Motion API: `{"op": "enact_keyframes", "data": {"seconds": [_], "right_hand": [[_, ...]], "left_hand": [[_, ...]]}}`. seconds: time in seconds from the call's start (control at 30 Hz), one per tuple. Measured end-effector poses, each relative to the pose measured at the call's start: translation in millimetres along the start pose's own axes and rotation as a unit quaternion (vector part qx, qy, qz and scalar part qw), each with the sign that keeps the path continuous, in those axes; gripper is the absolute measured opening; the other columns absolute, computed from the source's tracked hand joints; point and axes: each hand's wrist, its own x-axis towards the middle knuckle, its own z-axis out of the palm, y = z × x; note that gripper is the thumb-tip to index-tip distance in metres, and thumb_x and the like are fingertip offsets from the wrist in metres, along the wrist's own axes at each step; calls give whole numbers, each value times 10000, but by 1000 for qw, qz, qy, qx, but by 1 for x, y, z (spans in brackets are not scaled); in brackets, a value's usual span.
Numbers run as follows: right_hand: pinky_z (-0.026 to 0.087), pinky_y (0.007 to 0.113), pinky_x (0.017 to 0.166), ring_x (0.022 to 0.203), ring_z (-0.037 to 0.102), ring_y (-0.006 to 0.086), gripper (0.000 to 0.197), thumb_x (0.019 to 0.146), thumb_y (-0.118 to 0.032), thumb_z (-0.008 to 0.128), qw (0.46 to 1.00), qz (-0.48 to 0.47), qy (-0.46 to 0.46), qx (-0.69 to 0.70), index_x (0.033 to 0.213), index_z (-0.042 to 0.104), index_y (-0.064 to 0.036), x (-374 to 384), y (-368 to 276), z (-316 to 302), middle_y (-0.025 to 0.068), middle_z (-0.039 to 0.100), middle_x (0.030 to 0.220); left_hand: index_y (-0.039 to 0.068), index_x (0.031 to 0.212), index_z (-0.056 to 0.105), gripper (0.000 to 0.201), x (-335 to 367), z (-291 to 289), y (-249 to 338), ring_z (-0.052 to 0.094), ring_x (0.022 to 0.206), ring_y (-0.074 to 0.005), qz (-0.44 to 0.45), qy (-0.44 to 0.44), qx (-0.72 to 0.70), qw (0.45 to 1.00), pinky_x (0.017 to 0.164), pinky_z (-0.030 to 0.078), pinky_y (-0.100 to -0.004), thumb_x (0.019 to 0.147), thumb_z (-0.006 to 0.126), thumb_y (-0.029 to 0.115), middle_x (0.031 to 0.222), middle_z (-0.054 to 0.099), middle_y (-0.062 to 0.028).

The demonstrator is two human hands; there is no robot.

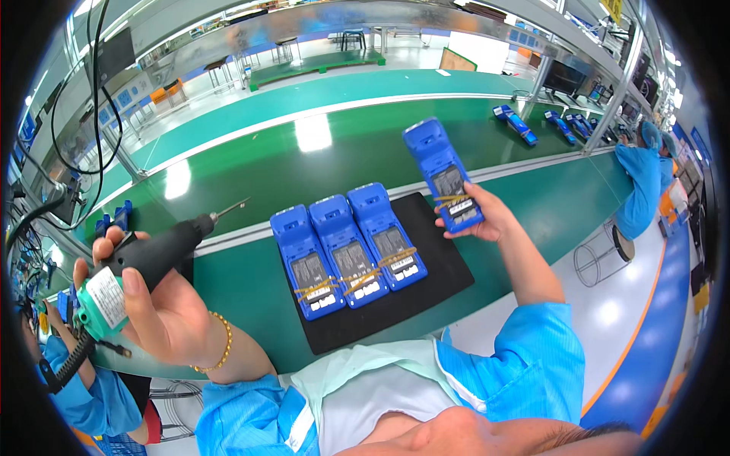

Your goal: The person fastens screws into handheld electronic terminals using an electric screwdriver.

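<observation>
Blue handheld terminal [439, 161], back side showing, is up in the person's right hand [493, 215], near the right edge of the black mat [449, 262] on the green counter [236, 296]; three more terminals [348, 254] lie side by side on that mat. From where I stand, the step looks like handling one unit with the driver at the ready. Doing it well would mean supporting the case from beneath, leaving its yellow-brown bands [455, 199] undisturbed, and holding the bare bit [231, 207] well apart from the casings — a slip could scratch one. The coiled cord [74, 366] should hang free too. As for the grip, the right one is closed around the terminal's lower end, thumb at one side, fingertips at the other; the left hand [163, 315] holds the electric screwdriver [167, 254] — fingers spread only as far as its barrel requires
</observation>
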Motion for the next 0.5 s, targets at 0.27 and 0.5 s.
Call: {"op": "enact_keyframes", "data": {"seconds": [0.27, 0.5], "right_hand": [[604, 465, 709, 915, 681, 376, 403, 959, -239, 516, 998, -45, 41, -17, 1279, 432, -10, -27, 57, 26, 211, 617, 1111], [613, 372, 632, 844, 701, 284, 331, 943, -164, 531, 994, -23, 86, -62, 1229, 468, -10, -12, 70, 22, 170, 651, 1047]], "left_hand": [[75, 1313, 425, 466, -2, -4, 22, 471, 1232, -302, -10, -37, -82, 996, 1031, 407, -473, 878, 550, -35, 1207, 524, -152], [81, 1309, 425, 461, 5, -23, 33, 467, 1233, -297, -2, -33, -95, 995, 1023, 416, -470, 881, 562, -21, 1214, 527, -141]]}}
